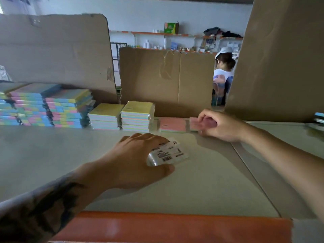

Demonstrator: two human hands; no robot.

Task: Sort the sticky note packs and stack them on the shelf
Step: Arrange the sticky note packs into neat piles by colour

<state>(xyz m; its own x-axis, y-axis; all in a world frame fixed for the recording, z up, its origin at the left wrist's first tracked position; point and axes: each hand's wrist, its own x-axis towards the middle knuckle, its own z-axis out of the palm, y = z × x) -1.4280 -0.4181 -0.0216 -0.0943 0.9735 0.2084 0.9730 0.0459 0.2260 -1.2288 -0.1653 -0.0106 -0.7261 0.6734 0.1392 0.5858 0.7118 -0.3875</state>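
The orange front edge (157, 227) of the shelf (52, 155) runs nearest the camera, and everything else sits behind it on the pale shelf surface. Far left of the yellow-topped stacks (121, 116) stand taller piles of multicoloured packs (43, 106), pushed against a cardboard sheet (52, 48). In front of the yellow-topped stacks, the left hand (133, 158) grips a wrapped pack (167, 152), label side up, fingers and thumb curled round its edges. Just right of the yellow-topped stacks lies a pink pack (172, 125) flat on the shelf; beside it the right hand (219, 125) pinches a second pink pack (194, 124), fingers curled over it. Beyond, a seated person (223, 71) shows between cardboard panels.
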